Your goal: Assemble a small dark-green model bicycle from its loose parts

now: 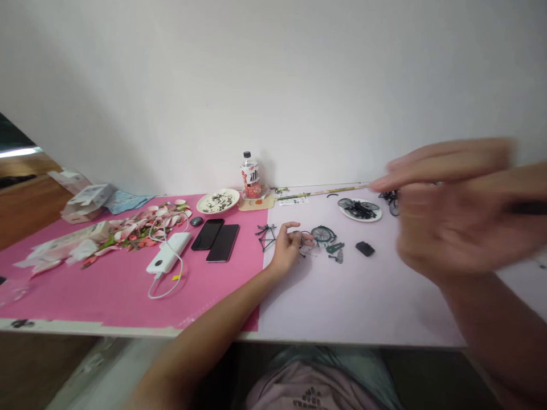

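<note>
My left hand (287, 248) rests on the white tabletop with its fingers apart, and a dark round part partly shows behind the fingertips. Just right of it lie a small model bicycle wheel (323, 234) and dark green plastic pieces (335, 249). On its left stands a thin black frame piece (266, 236). My right hand (461, 210) is raised close to the camera and smeared by motion; whether its fingers hold anything cannot be made out. A small black block (364, 249) lies on the table between the two hands.
A white plate (376, 215) of black parts sits at the back right, near a dark model piece (390, 200). Farther left are a bottle (251, 177), a bowl (228, 208), two phones (223, 244), a white power bank (168, 253) with a cable, and scattered pink petals (132, 232).
</note>
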Action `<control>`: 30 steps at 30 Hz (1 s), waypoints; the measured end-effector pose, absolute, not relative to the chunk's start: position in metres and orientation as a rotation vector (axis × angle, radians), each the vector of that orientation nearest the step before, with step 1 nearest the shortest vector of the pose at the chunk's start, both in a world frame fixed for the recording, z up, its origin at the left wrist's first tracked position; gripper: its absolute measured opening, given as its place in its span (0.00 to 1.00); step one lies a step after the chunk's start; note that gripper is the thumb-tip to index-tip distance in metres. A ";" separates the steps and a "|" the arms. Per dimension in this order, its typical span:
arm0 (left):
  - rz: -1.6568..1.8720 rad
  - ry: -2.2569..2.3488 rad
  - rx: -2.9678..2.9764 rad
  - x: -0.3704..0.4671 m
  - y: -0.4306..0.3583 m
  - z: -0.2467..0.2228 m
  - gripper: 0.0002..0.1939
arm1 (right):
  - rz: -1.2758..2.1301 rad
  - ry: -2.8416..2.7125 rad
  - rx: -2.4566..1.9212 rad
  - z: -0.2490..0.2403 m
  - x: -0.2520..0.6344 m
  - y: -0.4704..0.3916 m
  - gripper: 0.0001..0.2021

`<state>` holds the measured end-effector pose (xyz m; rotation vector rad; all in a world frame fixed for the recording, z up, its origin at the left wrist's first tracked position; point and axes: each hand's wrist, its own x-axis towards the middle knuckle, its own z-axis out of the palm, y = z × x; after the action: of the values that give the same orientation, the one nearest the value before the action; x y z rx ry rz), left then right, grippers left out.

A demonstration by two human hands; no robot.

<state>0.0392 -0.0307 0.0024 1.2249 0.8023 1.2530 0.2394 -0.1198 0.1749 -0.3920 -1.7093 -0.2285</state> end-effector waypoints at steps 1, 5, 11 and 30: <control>1.248 0.805 1.214 0.040 -0.031 0.002 0.25 | -0.274 -1.750 -0.384 0.168 0.234 -0.110 0.21; 1.258 0.808 1.154 0.040 -0.028 0.001 0.25 | -0.144 -1.978 -0.584 0.110 0.224 -0.059 0.07; 1.206 0.743 1.060 0.038 -0.023 0.001 0.30 | 0.186 -2.267 -0.774 0.026 0.226 -0.024 0.33; 1.079 0.776 1.149 0.031 -0.026 0.008 0.35 | 0.561 -1.820 -0.980 0.007 0.218 -0.035 0.19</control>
<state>0.0309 -0.0256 0.0081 1.1488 0.7760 1.0789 0.2177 -0.0354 0.0071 -0.9802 -1.8203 0.5610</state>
